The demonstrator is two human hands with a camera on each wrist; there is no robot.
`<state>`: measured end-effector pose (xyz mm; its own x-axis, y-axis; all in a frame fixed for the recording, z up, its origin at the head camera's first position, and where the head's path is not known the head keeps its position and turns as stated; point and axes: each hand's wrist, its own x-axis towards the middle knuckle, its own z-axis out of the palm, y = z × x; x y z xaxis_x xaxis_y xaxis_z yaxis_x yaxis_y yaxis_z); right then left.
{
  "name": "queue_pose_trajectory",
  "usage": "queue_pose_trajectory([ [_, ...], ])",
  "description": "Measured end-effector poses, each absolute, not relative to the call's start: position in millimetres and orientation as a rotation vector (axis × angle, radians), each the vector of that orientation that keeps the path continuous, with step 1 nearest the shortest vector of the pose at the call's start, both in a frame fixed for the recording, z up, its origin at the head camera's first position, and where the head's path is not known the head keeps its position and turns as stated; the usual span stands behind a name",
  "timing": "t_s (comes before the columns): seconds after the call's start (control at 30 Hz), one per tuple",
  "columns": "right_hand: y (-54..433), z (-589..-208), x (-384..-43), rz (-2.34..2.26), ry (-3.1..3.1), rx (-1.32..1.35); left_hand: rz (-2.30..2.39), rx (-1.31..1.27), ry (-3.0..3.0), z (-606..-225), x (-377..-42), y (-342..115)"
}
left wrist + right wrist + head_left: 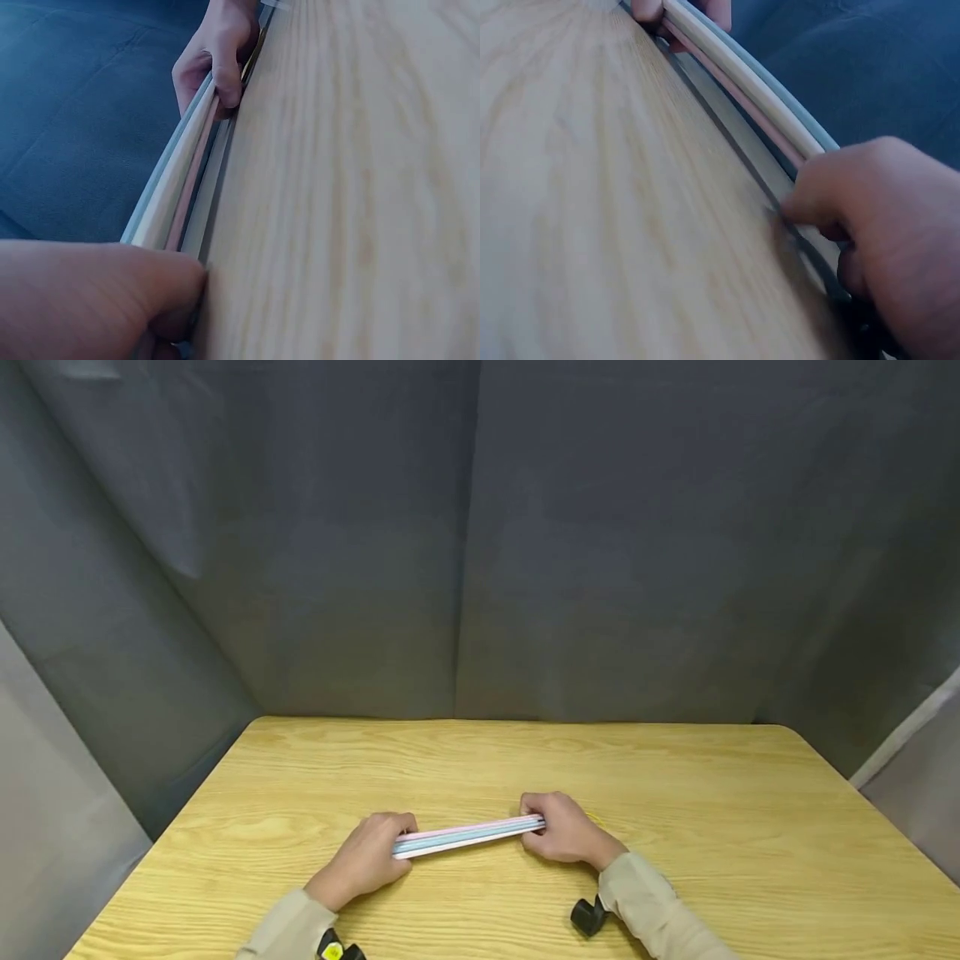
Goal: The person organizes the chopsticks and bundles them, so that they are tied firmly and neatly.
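A thin layered stack (468, 837) with pink, light blue and white edges is held between both hands, low over the table and seen nearly edge-on. My left hand (369, 853) grips its left end, thumb on the near side. At the opposite end, slightly farther from me, my right hand (564, 832) holds it between thumb and curled fingers. The left wrist view shows the layers (171, 180) running from the left hand (97, 292) up to the right one. In the right wrist view the right hand (889, 217) partly hides the stack's end. The kind of flat items cannot be told.
The wood-grain table (360, 768) spreads around the hands. A thin yellow strand (596, 819) shows just behind the right wrist. Dark curtains (360, 543) hang behind the table and along its sides. Black wrist cameras (588, 917) stick out from the sleeves.
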<state>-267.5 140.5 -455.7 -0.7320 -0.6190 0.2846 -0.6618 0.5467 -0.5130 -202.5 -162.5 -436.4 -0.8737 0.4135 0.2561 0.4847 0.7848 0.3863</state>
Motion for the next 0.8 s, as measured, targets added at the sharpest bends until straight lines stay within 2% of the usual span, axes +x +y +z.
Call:
queue_pose_trajectory([
  [0.4,138.2,-456.1,-260.7,1.479,-2.594,1.188,-0.630,-0.800,-2.797,-433.8,-204.7,-166.8],
  [0.63,147.1,-452.6,-251.0,1.631,-2.599,1.099,-0.718,-0.870,-2.773,-434.2,-204.7,-158.4],
  [0.8,154.3,-449.5,-247.7,1.676,-2.539,1.144,-0.746,-0.877,-2.825,-430.7,-204.8,-154.1],
])
